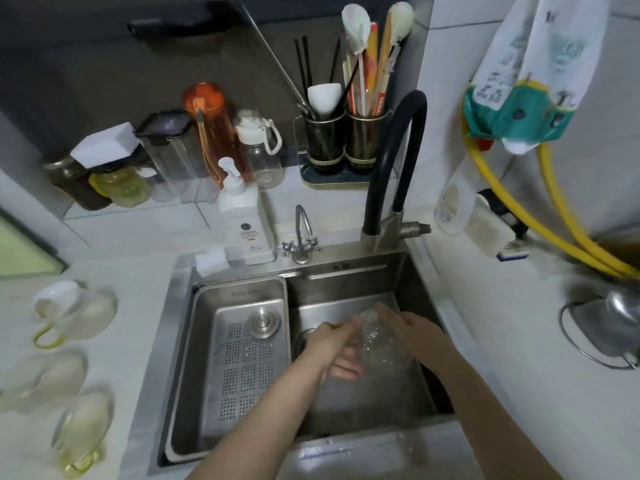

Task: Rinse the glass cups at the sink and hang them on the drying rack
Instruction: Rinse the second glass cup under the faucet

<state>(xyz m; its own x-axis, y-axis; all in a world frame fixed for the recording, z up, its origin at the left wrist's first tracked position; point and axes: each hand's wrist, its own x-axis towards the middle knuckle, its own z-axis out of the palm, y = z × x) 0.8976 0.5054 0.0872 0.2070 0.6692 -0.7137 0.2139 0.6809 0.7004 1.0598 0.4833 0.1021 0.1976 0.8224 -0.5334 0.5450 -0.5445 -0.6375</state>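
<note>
Rinse step: left hand and right hand both clasp the clear ribbed glass cup, held between them over the steel sink. Next: hang it; rack not visible.

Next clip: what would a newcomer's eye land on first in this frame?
First, the two hands over the right side of the sink: the left hand and right hand hold a clear glass cup between them. Next, more glass cups waiting on the counter at far left.
</note>
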